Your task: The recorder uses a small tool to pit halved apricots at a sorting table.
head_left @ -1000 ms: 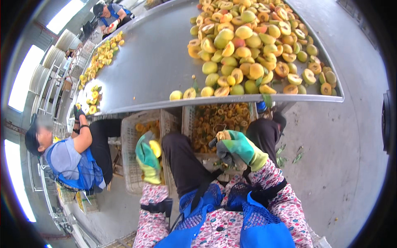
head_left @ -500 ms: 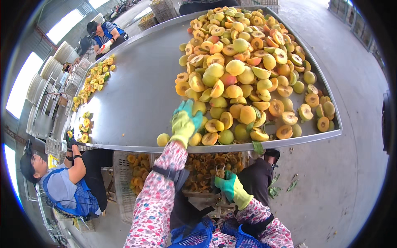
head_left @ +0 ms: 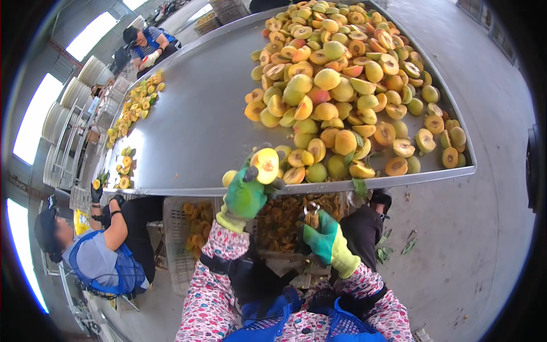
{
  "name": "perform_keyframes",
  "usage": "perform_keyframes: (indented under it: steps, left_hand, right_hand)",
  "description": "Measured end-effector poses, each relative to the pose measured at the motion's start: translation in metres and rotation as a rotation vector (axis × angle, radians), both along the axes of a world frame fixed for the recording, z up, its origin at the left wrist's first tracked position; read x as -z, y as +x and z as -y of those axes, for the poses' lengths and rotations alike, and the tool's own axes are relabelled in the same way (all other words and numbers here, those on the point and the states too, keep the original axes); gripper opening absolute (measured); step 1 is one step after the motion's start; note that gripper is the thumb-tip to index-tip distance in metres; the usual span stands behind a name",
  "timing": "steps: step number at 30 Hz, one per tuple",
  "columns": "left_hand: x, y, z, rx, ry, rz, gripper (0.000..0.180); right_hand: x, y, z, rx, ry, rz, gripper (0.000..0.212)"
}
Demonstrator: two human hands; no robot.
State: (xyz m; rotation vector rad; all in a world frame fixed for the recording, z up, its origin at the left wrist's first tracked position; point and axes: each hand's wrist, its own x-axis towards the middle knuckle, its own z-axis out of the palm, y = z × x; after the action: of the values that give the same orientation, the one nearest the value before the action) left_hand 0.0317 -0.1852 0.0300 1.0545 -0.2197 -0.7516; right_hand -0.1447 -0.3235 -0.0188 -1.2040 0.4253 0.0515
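Observation:
My left hand [head_left: 246, 196], in a green and yellow glove, is closed on a yellow peach half [head_left: 265, 164] just over the near edge of the metal table. The cut face, with a reddish-brown centre, is turned toward me. Lower and to the right, my right hand [head_left: 326, 238] in a matching glove grips a small pitting tool with a metal loop [head_left: 311, 210] at its upper end. Its handle is mostly hidden by the fingers. Beyond my left hand a large heap of halved peaches [head_left: 327, 85] covers the table's right part.
The raised rim of the metal table [head_left: 399, 178] runs in front of me. Below it stand a crate of fruit pieces [head_left: 285, 222] and a pale plastic crate [head_left: 176, 239]. Two people [head_left: 105, 256] [head_left: 149, 48] work along the left side beside smaller fruit piles [head_left: 137, 102].
My left hand has come back from the heap toward me and now holds a peach half. The right hand, with the tool, has shifted slightly up and right in the picture.

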Motion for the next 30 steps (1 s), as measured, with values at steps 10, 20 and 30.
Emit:
perform_keyframes:
  steps: [10,20,30]
  left_hand:
    - [0.003,-0.095,0.002,-0.155,-0.249,-0.032,0.046]
    - [0.006,-0.145,0.020,-0.323,-0.023,0.309,0.040]
    - [0.009,-0.138,0.022,-0.287,0.171,0.343,0.047]
  right_hand:
    - [-0.051,-0.007,-0.018,-0.005,-1.158,0.289,0.025]
    - [-0.046,-0.031,-0.020,-0.101,-1.105,0.237,0.038]
    - [-0.044,-0.038,-0.006,-0.326,-1.287,0.336,0.028]
